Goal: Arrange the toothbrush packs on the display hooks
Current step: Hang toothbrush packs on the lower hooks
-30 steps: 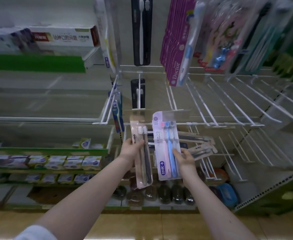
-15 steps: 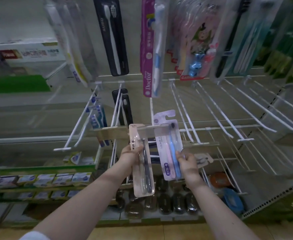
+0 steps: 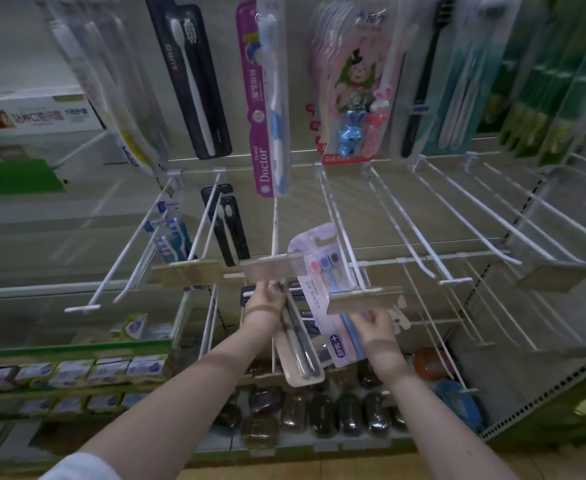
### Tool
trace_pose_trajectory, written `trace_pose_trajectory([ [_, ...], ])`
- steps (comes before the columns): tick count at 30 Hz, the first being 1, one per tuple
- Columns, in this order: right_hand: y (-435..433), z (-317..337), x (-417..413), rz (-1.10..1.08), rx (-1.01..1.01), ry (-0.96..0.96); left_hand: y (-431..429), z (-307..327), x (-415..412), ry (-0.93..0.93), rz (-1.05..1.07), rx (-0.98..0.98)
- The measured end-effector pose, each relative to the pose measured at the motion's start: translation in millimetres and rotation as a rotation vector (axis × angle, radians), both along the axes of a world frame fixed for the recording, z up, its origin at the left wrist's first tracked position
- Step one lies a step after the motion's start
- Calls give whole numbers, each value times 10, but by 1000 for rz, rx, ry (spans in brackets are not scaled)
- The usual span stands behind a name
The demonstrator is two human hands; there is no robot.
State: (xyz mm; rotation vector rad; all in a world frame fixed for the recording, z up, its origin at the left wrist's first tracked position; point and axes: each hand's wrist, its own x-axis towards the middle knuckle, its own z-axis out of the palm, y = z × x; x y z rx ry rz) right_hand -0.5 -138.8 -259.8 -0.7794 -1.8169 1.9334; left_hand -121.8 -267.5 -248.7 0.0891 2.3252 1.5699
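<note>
Right grip (image 3: 374,323) pinches the probably light, stiff lilac pack (image 3: 314,289) at its 4 o'clock edge, better held nearer the hang hole; left grip (image 3: 267,301) clasps the beige pack (image 3: 302,358)

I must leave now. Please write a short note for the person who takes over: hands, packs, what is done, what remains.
Left hand grips the beige pack of dark brushes, low under the hooks.
Right hand grips the lilac pack near its lower end; the top is raised beside a white hook, not clearly threaded.
Done: other packs, like the Doctor pack, hang above.
Left: hang both held packs.
</note>
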Motion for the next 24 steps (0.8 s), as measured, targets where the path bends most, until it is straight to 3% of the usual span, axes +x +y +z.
trace_pose_trajectory([
  [6, -24, 34, 63, 2, -47, 22, 21, -8, 50, 99, -187, -20],
  [12, -32, -67, 32, -14, -30, -44, 80, -38, -22, 85, -166, 11],
  [24, -102, -198, 35, -62, -19, 81, 25, -49, -80, 86, -175, 30],
])
